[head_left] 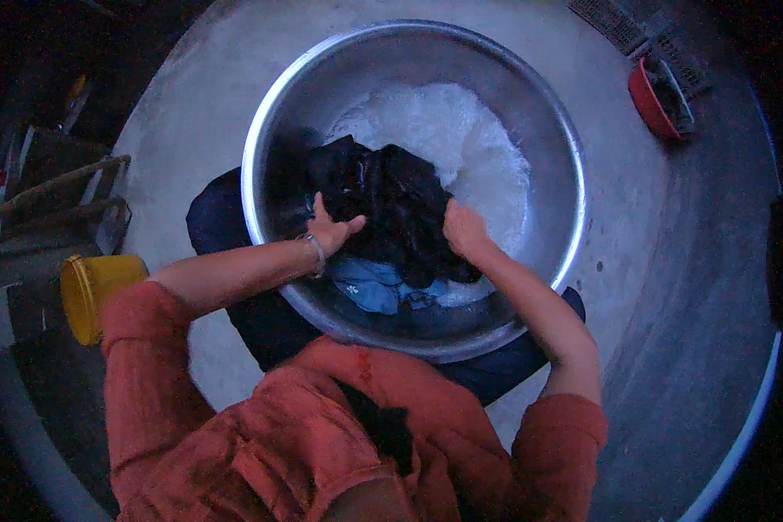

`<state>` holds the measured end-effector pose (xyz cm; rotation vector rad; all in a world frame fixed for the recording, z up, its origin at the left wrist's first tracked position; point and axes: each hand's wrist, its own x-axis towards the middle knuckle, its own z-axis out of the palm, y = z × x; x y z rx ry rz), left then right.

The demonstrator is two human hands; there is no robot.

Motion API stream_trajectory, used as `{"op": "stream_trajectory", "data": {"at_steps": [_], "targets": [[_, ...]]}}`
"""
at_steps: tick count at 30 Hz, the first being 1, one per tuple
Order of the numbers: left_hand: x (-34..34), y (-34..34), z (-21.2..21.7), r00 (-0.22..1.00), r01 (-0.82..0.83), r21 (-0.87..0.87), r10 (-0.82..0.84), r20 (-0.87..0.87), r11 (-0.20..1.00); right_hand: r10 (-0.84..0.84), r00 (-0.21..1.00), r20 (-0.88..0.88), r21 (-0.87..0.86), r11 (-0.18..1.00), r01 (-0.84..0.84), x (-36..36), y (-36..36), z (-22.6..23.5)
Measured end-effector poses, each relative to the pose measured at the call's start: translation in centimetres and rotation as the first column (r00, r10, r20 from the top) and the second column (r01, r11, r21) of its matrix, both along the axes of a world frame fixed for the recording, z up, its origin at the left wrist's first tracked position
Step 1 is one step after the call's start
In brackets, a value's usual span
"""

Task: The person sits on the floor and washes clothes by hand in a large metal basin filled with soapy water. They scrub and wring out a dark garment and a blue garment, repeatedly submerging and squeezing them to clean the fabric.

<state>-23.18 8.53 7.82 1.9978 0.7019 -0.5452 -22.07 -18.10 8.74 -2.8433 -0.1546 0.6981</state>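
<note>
Inside steel basin (270,130), on concrete floor (635,261): left hand (332,229) and right hand (463,228) both clenched on dark garment (391,209), clear of rim. Foam (461,139) beyond; open floor right of basin.

Garment (391,204) in basin (261,130) — bucket (96,291) left, scoop (657,100) right

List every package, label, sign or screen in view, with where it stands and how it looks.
No label, sign or screen shows.
Yellow tub: on the floor at the left, beside the left elbow; round, lying on its side, plain yellow.
Red container: upper right on the concrete floor; small, oblong, red rim, dark inside.
Neither shows legible marking.
</note>
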Motion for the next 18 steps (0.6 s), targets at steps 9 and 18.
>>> {"op": "stream_trajectory", "data": {"at_steps": [9,18], "targets": [[8.6,-10.8,1.8,0.73,0.609,0.138,-0.621,0.286,0.781,0.1,0.979,-0.179,0.522,0.853,0.008,-8.0,-0.1,-6.1],[14.1,-7.8,4.2,0.333,0.284,0.739,-0.786,0.521,0.611,-0.344,0.885,-0.315,0.834,0.344,0.431,-0.4,2.1,6.4]]}}
